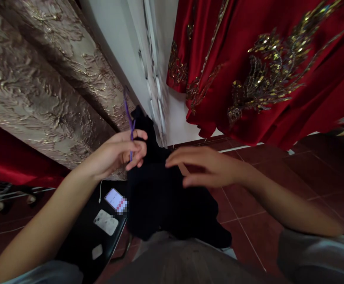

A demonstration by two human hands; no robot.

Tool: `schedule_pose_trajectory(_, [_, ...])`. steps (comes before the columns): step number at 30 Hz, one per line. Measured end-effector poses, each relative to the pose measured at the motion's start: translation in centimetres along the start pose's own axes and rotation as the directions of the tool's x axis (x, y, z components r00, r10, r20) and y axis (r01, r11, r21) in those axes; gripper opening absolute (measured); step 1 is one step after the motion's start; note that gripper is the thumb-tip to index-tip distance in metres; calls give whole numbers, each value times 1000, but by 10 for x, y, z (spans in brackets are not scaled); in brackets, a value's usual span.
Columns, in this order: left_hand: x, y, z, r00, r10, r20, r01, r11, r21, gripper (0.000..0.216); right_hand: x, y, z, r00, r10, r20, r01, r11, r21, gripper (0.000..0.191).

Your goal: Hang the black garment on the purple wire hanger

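Observation:
My left hand (121, 154) is closed in a pinch on a thin purple hanger (129, 118) whose hook rises above my fingers. A black garment (166, 201) hangs from it and drapes down onto my lap. My right hand (207, 167) hovers open over the black garment, fingers stretched out flat and pointing left, blurred by motion. It holds nothing.
A gold brocade garment (41, 79) hangs at the left, a red dress with gold sequins (263, 67) at the upper right. A white door (148, 67) stands between them. Two phones (112, 209) lie on a black stool (83, 236) over red floor tiles (278, 185).

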State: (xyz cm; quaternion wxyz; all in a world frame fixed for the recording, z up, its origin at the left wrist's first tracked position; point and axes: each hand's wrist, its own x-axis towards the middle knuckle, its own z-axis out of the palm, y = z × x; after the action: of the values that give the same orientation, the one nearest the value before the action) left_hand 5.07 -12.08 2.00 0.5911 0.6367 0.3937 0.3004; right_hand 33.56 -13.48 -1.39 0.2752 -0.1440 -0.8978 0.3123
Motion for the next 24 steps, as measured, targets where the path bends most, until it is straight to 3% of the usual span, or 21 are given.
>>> schedule_pose_trajectory(2, [-16, 1, -5, 987, -113, 116, 107, 993, 57, 13, 1, 26, -12, 966, 84, -244, -92, 995, -24, 38])
schedule_pose_trajectory(4, [-26, 4, -11, 984, -117, 135, 93, 980, 177, 14, 0, 55, -21, 883, 159, -443, -189, 982, -24, 48])
schedule_pose_trajectory(5, [-28, 6, -14, 991, -77, 108, 50, 971, 233, 16, -2, 68, -23, 857, 191, -478, -217, 976, 1, 52])
schedule_pose_trajectory(8, [-20, 9, -29, 986, 135, -95, -92, 929, 357, 15, -6, 93, -23, 873, 329, -359, -277, 942, 190, 26])
schedule_pose_trajectory(10, [-8, 8, -41, 921, 290, -260, -179, 908, 380, 12, -4, 95, -25, 840, 448, -306, -318, 864, 390, 30])
schedule_pose_trajectory(12, [6, 6, -53, 813, 448, -370, -289, 864, 411, 25, 4, 93, -36, 740, 538, -405, -263, 784, 562, 34])
schedule_pose_trajectory(13, [12, 4, -57, 736, 543, -403, -360, 819, 447, 33, 11, 92, -45, 674, 556, -487, -203, 773, 602, 36])
schedule_pose_trajectory(15, [19, 1, -59, 526, 740, -419, -475, 665, 577, 39, 28, 94, -67, 570, 538, -621, -106, 798, 594, 36])
schedule_pose_trajectory(17, [18, -4, -54, 272, 887, -374, -496, 462, 735, 35, 45, 101, -92, 526, 492, -694, -65, 837, 543, 32])
schedule_pose_trajectory(18, [16, -9, -49, 176, 933, -313, -467, 359, 808, 31, 52, 105, -102, 514, 472, -716, -54, 851, 522, 31])
schedule_pose_trajectory(19, [14, -15, -43, 132, 966, -221, -418, 256, 871, 26, 58, 109, -110, 503, 457, -734, -43, 861, 507, 30])
schedule_pose_trajectory(20, [12, -22, -37, 149, 983, -112, -367, 160, 916, 22, 60, 112, -115, 489, 448, -749, -33, 867, 498, 30])
schedule_pose_trajectory(21, [10, -30, -30, 218, 976, -9, -330, 82, 941, 21, 61, 113, -117, 472, 442, -763, -23, 871, 491, 29])
schedule_pose_trajectory(22, [10, -39, -23, 323, 944, 71, -308, 34, 951, 24, 59, 114, -117, 451, 439, -777, -15, 874, 486, 29])
schedule_pose_trajectory(24, [12, -58, -10, 569, 814, 120, -275, 51, 960, 36, 50, 110, -110, 401, 438, -805, -2, 879, 477, 30])
